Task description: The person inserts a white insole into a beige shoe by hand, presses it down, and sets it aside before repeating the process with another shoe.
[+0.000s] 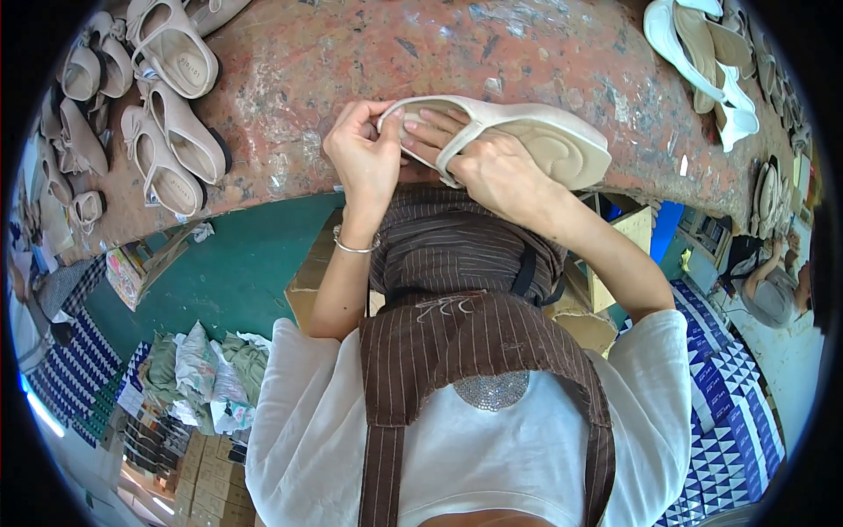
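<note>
A beige strapped shoe point(575, 151) lies sideways over the table's near edge, its opening facing me and an oval outline showing on the insole at its right end. My left hand point(364, 156) pinches the rim at the shoe's left end between thumb and fingers. My right hand point(505, 174) reaches into the opening, its fingers stretched along the inside past the narrow strap point(460, 145). The right thumb is hidden, so its grip shows only in part.
The worn reddish table point(307, 66) curves around in front. Finished-looking beige shoes with bows point(171, 154) crowd its left side. White and beige shoe parts point(702, 61) lie at the right. Cardboard point(309, 272) stands below the edge; another person point(773, 285) is at far right.
</note>
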A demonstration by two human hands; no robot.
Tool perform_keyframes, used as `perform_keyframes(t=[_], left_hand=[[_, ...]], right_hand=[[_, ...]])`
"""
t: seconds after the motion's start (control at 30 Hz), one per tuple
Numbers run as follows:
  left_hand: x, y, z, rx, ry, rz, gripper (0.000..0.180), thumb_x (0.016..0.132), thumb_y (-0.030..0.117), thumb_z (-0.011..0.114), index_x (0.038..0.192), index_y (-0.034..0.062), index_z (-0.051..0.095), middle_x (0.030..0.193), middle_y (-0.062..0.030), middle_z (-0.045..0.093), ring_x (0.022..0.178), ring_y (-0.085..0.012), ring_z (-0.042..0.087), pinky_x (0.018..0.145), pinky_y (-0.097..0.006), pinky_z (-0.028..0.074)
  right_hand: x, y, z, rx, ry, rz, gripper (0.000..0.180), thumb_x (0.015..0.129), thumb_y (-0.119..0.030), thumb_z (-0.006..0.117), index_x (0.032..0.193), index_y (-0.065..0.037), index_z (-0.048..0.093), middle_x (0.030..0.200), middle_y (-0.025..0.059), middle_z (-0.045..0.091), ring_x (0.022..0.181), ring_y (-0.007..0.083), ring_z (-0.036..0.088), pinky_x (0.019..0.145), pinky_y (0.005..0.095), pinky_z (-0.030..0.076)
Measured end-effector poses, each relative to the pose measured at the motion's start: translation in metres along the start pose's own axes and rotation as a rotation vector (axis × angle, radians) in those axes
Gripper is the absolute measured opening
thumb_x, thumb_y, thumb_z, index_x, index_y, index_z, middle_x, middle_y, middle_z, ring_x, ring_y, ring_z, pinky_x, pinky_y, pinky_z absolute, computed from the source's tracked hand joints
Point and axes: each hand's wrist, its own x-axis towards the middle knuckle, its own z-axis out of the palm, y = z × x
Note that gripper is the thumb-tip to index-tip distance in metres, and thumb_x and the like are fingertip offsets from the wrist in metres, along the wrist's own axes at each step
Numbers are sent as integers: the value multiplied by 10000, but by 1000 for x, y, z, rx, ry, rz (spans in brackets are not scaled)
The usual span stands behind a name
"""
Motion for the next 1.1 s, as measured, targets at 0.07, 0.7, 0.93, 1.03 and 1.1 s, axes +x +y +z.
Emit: perform_keyframes(t=[0.07,0.7,0.93,1.03,1.1], left_hand=[[2,0,-2,27,-24,70,33,853,-17,673,853,-49,679,794,-60,615,544,-70,547,449,-229,436],[-93,55,56,607,-439,816,503,763,211,760,1189,13,581,1200,-158,569,1212,-374,493,1057,-589,332],[-92,21,70,832,-626,707,627,864,265,620,1430,54,450,1457,-149,454,1410,-375,335,1088,-743,142],[-88,12,68,665,-607,727,593,865,114,625,1379,-64,390,1429,-294,413,1366,-439,379,1088,-694,228],[-85,12,68,511,-541,707,588,856,61,631,1353,-106,365,1412,-349,394,1351,-465,388,1091,-670,255]], right_hand=[[-13,-8,-8,-79,11,128,382,795,-61,578,1161,-45,685,1230,131,659,1201,241,603,1072,375,437],[-36,20,-63,142,636,413,194,704,-21,704,894,-22,664,1085,168,628,933,363,664,816,417,533],[-30,4,-12,-321,462,448,228,813,-18,535,1031,39,569,1143,245,650,1178,369,599,1166,566,220],[13,37,-22,-330,266,615,207,774,-11,560,975,36,571,970,169,647,968,294,637,1142,494,300],[11,37,-23,-304,355,535,218,774,-12,563,983,44,581,968,174,648,975,309,639,1139,499,305]])
